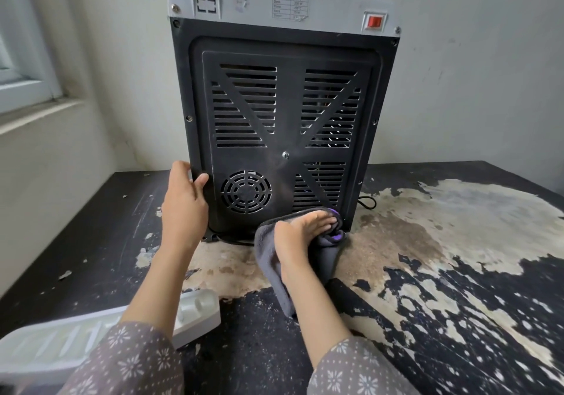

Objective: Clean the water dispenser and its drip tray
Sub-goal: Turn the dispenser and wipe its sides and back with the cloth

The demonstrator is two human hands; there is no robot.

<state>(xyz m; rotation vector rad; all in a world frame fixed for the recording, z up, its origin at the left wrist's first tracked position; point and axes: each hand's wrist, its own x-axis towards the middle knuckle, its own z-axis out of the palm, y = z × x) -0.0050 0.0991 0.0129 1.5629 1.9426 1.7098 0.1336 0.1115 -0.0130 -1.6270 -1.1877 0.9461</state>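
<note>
The water dispenser stands upright on the tabletop with its black vented back panel facing the camera; a red rocker switch and a data label sit on the grey upper band.

The left hand rests against the dispenser's lower left edge. Its fingers lie close together, curving round the corner toward the side, and the thumb touches the back panel just left of the round fan grille.

The right hand holds a grey microfibre cloth with a purple trim against the bottom right corner of the back panel. Its fingers are pressed together and laid over the bunched cloth, which sits between them and the panel; the loose end of the cloth hangs down under the wrist onto the tabletop.

A black power cord shows just right of the dispenser's base. The white drip tray lies on the tabletop near the lower left, well apart from the dispenser and partly hidden by the left patterned sleeve. The tabletop's dark coating is peeled in large pale patches.
</note>
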